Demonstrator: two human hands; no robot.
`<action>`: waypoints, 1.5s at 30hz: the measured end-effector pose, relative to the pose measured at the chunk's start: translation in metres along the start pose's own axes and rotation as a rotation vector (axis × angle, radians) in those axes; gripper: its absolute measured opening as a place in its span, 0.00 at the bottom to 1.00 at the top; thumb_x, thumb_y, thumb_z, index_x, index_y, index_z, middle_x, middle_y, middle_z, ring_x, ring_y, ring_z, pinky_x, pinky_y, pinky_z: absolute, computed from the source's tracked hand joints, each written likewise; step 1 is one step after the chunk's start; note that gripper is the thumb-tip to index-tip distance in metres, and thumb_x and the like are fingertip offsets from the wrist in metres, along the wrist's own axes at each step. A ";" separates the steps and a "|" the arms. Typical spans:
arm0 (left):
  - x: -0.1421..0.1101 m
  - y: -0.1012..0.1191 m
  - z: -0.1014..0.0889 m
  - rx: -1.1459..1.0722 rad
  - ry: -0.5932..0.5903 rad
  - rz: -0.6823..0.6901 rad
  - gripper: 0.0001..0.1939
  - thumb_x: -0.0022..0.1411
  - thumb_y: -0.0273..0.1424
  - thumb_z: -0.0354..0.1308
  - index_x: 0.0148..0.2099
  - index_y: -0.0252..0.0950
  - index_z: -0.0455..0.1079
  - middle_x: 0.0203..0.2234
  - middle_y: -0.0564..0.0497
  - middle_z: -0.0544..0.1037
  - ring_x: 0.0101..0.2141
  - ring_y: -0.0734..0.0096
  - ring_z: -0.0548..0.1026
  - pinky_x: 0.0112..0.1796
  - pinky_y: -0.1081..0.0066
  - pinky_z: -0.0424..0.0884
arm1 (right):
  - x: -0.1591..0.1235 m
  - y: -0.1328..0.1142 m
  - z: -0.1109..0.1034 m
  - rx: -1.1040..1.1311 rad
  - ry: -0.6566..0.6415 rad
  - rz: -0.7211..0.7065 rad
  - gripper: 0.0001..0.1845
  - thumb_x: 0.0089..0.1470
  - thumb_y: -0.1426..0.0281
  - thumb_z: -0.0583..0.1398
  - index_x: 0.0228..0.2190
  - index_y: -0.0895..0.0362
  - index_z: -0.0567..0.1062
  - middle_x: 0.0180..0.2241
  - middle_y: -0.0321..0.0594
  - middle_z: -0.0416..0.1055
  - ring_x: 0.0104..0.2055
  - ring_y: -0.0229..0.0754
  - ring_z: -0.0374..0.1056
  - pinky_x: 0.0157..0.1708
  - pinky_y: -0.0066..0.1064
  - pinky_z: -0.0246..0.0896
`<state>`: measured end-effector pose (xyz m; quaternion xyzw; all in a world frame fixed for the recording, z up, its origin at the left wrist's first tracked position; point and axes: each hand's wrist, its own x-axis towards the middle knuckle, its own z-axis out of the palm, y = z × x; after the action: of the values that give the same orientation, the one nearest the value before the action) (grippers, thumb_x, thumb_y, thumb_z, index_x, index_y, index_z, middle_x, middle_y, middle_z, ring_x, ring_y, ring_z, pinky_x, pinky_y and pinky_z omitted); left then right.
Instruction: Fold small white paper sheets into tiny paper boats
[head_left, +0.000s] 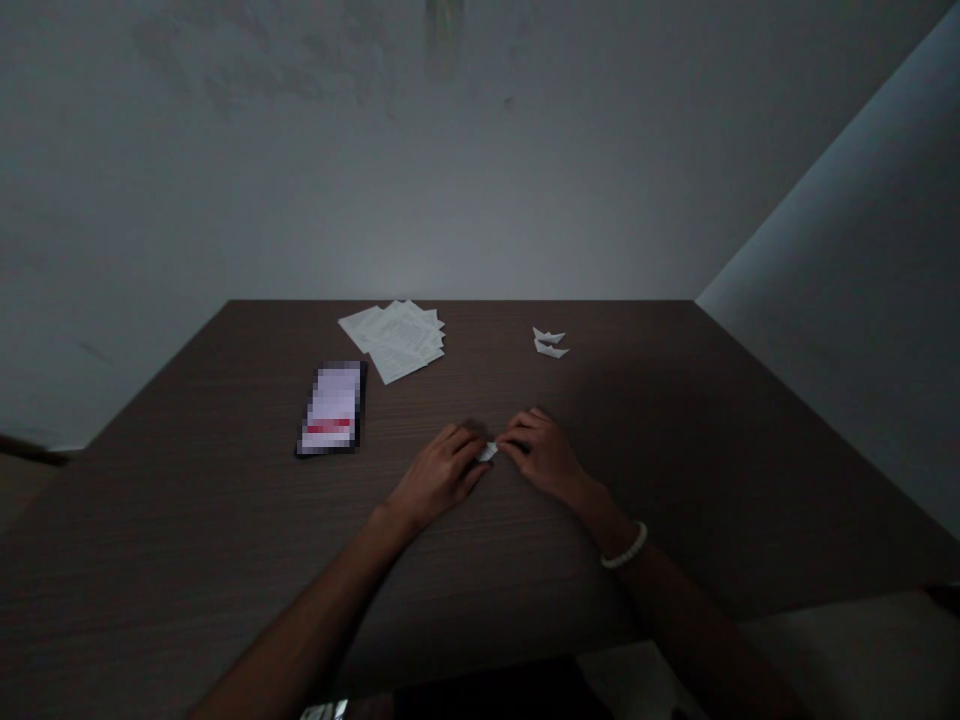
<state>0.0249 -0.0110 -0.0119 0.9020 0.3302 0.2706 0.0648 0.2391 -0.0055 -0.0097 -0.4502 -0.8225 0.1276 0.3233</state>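
Observation:
Between my two hands, close to the tabletop, is a small piece of folded white paper [488,452]. My left hand [442,468] has its fingers curled over the paper's left side, with the thumb below. From the right, my right hand [544,452] pinches the paper's other end between thumb and fingertips. Most of the paper is hidden by my fingers, so its full shape does not show. Farther off, to the right, lie two small folded paper boats [551,351], one just behind the other.
A fanned stack of printed paper sheets [405,340] lies at the back left of the dark wooden table [480,580]. A phone [331,408] with a lit, blurred screen rests in front of it. Walls stand behind the table and along its right side.

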 end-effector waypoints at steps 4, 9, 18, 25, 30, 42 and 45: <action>0.002 0.002 -0.004 0.001 -0.013 0.006 0.10 0.67 0.32 0.54 0.46 0.33 0.71 0.39 0.44 0.74 0.41 0.61 0.71 0.42 0.62 0.73 | 0.000 0.001 -0.001 0.008 -0.027 -0.015 0.05 0.58 0.73 0.61 0.33 0.56 0.79 0.33 0.40 0.73 0.37 0.41 0.65 0.41 0.35 0.59; 0.001 0.002 -0.003 0.020 -0.027 0.023 0.10 0.68 0.32 0.53 0.44 0.33 0.72 0.38 0.44 0.74 0.40 0.63 0.71 0.41 0.63 0.73 | -0.002 0.004 0.001 -0.003 -0.045 -0.036 0.07 0.59 0.73 0.60 0.35 0.55 0.79 0.34 0.40 0.74 0.38 0.42 0.64 0.42 0.36 0.59; 0.002 0.004 -0.004 0.006 -0.040 0.028 0.11 0.69 0.32 0.51 0.42 0.33 0.73 0.37 0.45 0.73 0.39 0.64 0.71 0.41 0.64 0.73 | -0.003 0.003 -0.001 -0.013 -0.065 -0.060 0.09 0.59 0.75 0.59 0.37 0.54 0.80 0.35 0.40 0.72 0.39 0.42 0.63 0.41 0.36 0.58; 0.001 0.002 -0.002 0.012 -0.053 0.039 0.11 0.70 0.31 0.50 0.43 0.32 0.72 0.36 0.45 0.73 0.39 0.65 0.71 0.41 0.64 0.73 | -0.004 0.005 -0.001 -0.054 -0.074 -0.087 0.13 0.58 0.77 0.58 0.39 0.52 0.80 0.36 0.40 0.72 0.39 0.42 0.62 0.41 0.36 0.57; 0.002 0.004 -0.003 0.040 -0.060 0.056 0.13 0.70 0.31 0.48 0.42 0.32 0.73 0.36 0.44 0.73 0.38 0.65 0.71 0.40 0.64 0.73 | -0.003 0.001 -0.006 -0.119 -0.103 -0.091 0.15 0.57 0.79 0.58 0.39 0.51 0.80 0.35 0.40 0.72 0.39 0.43 0.61 0.40 0.36 0.56; 0.003 0.007 -0.005 0.149 -0.129 0.115 0.12 0.70 0.28 0.48 0.37 0.32 0.73 0.31 0.47 0.73 0.34 0.66 0.71 0.36 0.66 0.72 | -0.001 -0.004 -0.010 -0.223 -0.158 -0.086 0.17 0.54 0.81 0.58 0.39 0.50 0.80 0.36 0.40 0.71 0.40 0.44 0.60 0.39 0.37 0.53; 0.003 0.008 -0.005 0.147 -0.138 0.105 0.13 0.70 0.28 0.48 0.38 0.32 0.73 0.32 0.47 0.73 0.35 0.66 0.71 0.37 0.65 0.73 | -0.003 -0.004 -0.008 -0.199 -0.135 -0.074 0.15 0.56 0.79 0.59 0.39 0.50 0.80 0.36 0.40 0.71 0.40 0.44 0.60 0.40 0.37 0.54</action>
<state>0.0284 -0.0151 -0.0036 0.9369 0.2960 0.1858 0.0070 0.2429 -0.0111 -0.0024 -0.4398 -0.8670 0.0634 0.2253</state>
